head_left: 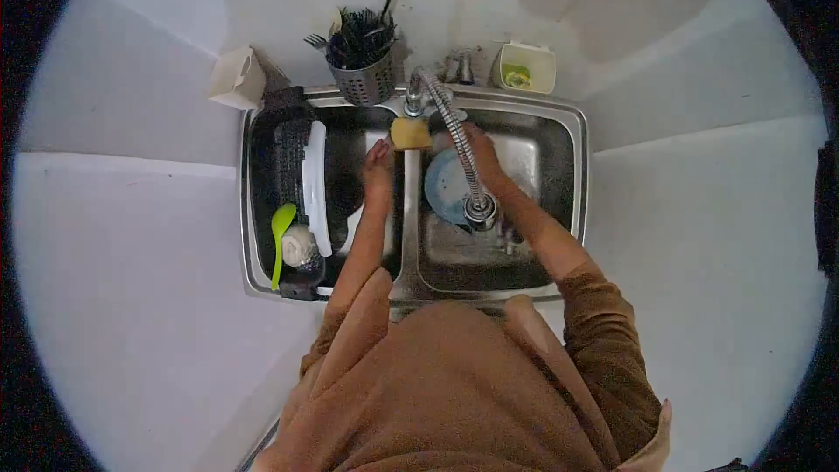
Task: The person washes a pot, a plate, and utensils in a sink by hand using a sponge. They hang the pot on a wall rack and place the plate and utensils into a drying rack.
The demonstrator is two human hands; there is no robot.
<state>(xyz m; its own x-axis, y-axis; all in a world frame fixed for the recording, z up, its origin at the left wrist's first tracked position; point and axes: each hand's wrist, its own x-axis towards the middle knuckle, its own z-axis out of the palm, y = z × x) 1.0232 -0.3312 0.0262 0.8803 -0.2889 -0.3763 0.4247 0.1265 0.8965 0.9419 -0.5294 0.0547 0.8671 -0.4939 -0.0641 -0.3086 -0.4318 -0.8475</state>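
Over the left basin, close to the divider, my left hand (377, 164) has its fingers bent upward; whether it holds anything is too blurred to tell. A yellow sponge (411, 134) lies at the top of the divider, just right of that hand. My right hand (481, 156) is in the right basin, partly behind the coiled faucet hose (454, 125), beside a blue bowl or plate (445, 189). Its fingertips are hidden. The spray head (480, 208) hangs over the lower right edge of the blue dish.
The left basin (329, 291) holds a black rack (289, 166), white plates (315, 188), a lime-green spoon (280, 232) and a whitish round item (298, 246). Behind the sink stand a cutlery holder (364, 82), a white container (237, 78) and another container (539, 70).
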